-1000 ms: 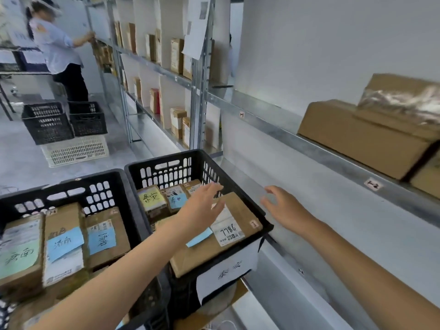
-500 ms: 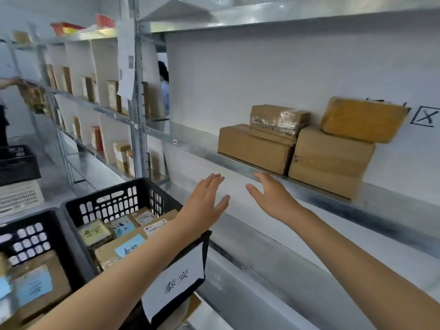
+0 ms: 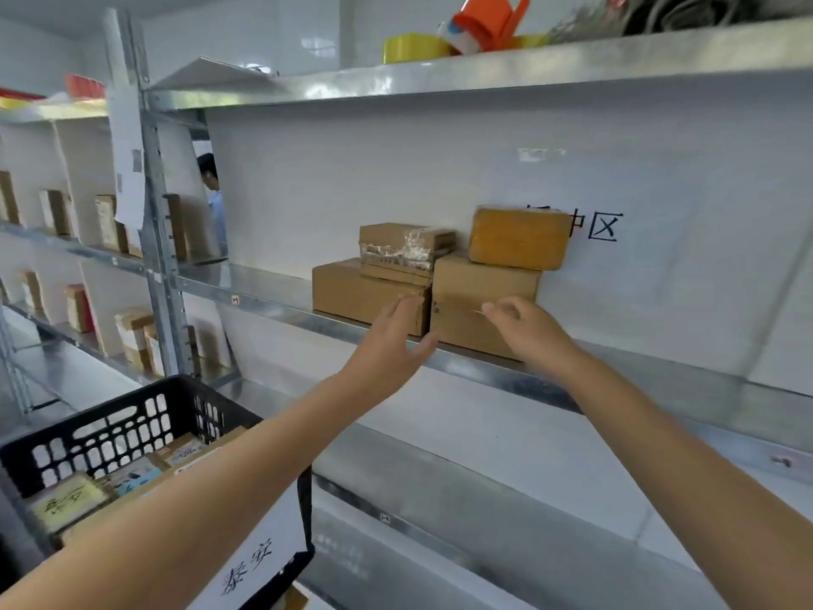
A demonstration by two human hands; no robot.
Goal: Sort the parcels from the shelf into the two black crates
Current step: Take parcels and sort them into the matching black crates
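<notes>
Several cardboard parcels sit on the middle metal shelf: a wide flat box, a taped box on top of it, a taller box to the right and a yellow-brown parcel on that. My left hand is raised with fingers spread just in front of the wide box's right end. My right hand reaches in front of the taller box, fingers apart, holding nothing. One black crate with labelled parcels stands at the lower left.
The upper shelf carries yellow tape rolls and an orange tape dispenser. Shelves to the left hold upright parcels. A person stands behind the shelf upright. A white paper label hangs on the crate's front.
My view has swung up and right from the crates to the shelf. Both hands have risen from over the crate to the parcels on the middle shelf.
</notes>
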